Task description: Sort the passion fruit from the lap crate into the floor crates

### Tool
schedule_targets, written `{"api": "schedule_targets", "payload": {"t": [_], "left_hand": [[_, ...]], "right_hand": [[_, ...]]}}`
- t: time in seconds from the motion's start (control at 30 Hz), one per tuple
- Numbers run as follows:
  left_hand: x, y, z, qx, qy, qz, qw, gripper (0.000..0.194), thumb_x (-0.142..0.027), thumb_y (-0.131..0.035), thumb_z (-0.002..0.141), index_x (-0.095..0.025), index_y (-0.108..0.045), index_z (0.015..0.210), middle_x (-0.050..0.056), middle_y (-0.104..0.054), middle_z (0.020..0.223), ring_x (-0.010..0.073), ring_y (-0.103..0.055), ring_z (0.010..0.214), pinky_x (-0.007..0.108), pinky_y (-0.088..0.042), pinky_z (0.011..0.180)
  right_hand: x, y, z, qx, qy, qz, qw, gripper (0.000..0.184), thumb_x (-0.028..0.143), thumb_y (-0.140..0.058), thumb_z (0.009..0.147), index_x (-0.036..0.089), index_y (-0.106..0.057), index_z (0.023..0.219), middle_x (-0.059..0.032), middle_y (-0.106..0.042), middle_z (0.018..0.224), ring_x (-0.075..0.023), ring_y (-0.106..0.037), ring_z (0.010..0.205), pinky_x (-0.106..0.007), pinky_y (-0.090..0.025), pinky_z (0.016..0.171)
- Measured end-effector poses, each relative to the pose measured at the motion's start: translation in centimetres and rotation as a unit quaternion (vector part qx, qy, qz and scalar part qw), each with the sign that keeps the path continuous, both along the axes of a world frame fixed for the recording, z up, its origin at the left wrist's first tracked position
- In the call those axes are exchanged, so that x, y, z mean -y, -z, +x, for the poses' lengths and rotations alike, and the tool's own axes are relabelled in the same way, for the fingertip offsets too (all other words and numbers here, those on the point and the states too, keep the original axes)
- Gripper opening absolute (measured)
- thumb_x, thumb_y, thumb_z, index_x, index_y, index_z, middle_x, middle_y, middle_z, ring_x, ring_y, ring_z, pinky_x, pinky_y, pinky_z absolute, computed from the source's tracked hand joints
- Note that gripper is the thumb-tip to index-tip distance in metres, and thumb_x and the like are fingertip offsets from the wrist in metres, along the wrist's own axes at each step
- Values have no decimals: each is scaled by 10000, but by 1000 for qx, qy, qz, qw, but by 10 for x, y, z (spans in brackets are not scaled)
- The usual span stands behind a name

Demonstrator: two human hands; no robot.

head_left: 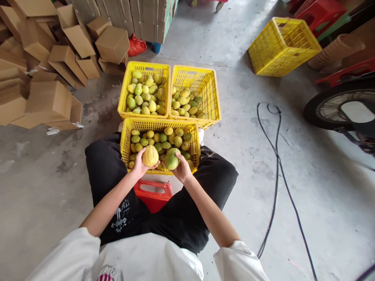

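Wears a white short-sleeved shirt [146, 257] and black trousers [105, 168] with pale print on one thigh. Sits with knees spread wide to either side of the near yellow crate [125, 146], with a red plastic stool [154, 201] between the thighs.

Grasps a ribbed yellow fruit [150, 156] in the left hand [140, 166], cradled between thumb and fingers. Grips a mostly green fruit [172, 159] in the right hand [183, 168], just beside the yellow one. Holds both above the near side of the near yellow crate, over a loose layer of yellow and green fruits [166, 145].

Faces two more yellow crates just beyond, side by side: at left, a rear left crate [122, 97] heaped with yellow-green fruits; at right, a rear right crate [211, 93] with fruits mostly toward its left side and bare lattice at its right.

Has a looped black cable [277, 156] on the grey concrete floor [240, 156] to the right, with a spoked wheel [316, 105] past it. Farther off, has a pile of open cardboard boxes [48, 97] to the left, a red bag [136, 46] beside it, and another yellow crate [266, 47] to the right, near red plastic items [322, 15].
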State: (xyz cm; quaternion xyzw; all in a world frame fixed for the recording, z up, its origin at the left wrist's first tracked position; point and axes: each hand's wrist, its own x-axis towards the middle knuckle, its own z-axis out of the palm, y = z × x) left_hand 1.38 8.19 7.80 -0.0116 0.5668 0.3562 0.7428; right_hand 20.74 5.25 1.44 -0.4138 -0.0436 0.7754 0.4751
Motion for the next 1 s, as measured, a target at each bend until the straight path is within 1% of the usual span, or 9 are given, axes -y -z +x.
{"api": "schedule_targets", "payload": {"t": [0.13,0.23,0.37,0.43,0.53,0.67,0.83,0.93,1.0], "left_hand": [[0,2,0,1,-26,17,1000,410,-413,-536,1131,-143,-682,1403,81,-822,893,255,-835,757,315,-650,642],[2,11,-1,-19,-17,47,999,323,-377,-621,1089,-174,-700,1326,58,-818,903,242,-834,765,306,-641,649],[3,19,-2,-52,-9,59,997,255,-391,-718,996,-195,-708,1158,36,-791,892,220,-797,697,283,-565,561],[3,19,-3,-43,3,53,998,299,-447,-710,981,-178,-705,1113,61,-790,895,225,-785,686,289,-556,542],[1,14,-4,-24,4,46,999,376,-512,-608,1001,-167,-700,1121,112,-799,916,296,-827,817,336,-620,606],[0,12,-3,-6,-32,42,999,288,-358,-529,952,-180,-670,1129,127,-807,1006,367,-832,1118,470,-716,880],[5,18,-1,20,-25,72,997,310,-323,-782,810,-224,-629,1061,87,-792,1098,374,-792,1237,544,-711,1008],[7,20,0,16,-14,101,995,373,-293,-895,758,-243,-607,990,41,-775,1072,343,-782,1246,524,-714,1023],[8,20,1,9,3,118,993,387,-292,-928,733,-236,-641,985,55,-782,1069,355,-767,1273,513,-715,1029]], "right_hand": [[0,3,2,-6,-19,1,1000,474,515,-940,742,278,-676,1055,-83,-819,1053,-420,-764,1287,-583,-713,1013],[0,5,4,-6,-27,0,1000,476,577,-873,748,270,-691,1064,-105,-819,1066,-450,-739,1336,-606,-707,993],[-1,5,6,-6,-18,18,1000,476,485,-821,678,274,-711,1091,-100,-823,1101,-479,-707,1385,-609,-701,967],[-2,4,5,-5,-14,29,999,472,456,-820,667,286,-710,1093,-87,-824,1115,-478,-706,1386,-599,-699,955],[-2,2,3,13,-28,36,999,443,510,-867,712,282,-700,1052,-90,-824,1107,-456,-709,1372,-564,-699,939],[1,-2,-1,33,-44,34,998,549,570,-960,704,267,-703,1083,-77,-822,1104,-403,-737,1290,-496,-691,936],[3,0,-2,51,-28,40,997,551,497,-979,718,277,-688,1131,-40,-811,1098,-346,-757,1219,-441,-669,941],[1,1,0,26,-35,26,999,557,569,-934,741,268,-696,1145,-65,-808,1045,-379,-762,1220,-491,-673,951],[0,2,3,0,-46,23,999,559,618,-886,748,261,-701,1136,-88,-807,1038,-416,-757,1242,-548,-679,965]]}}
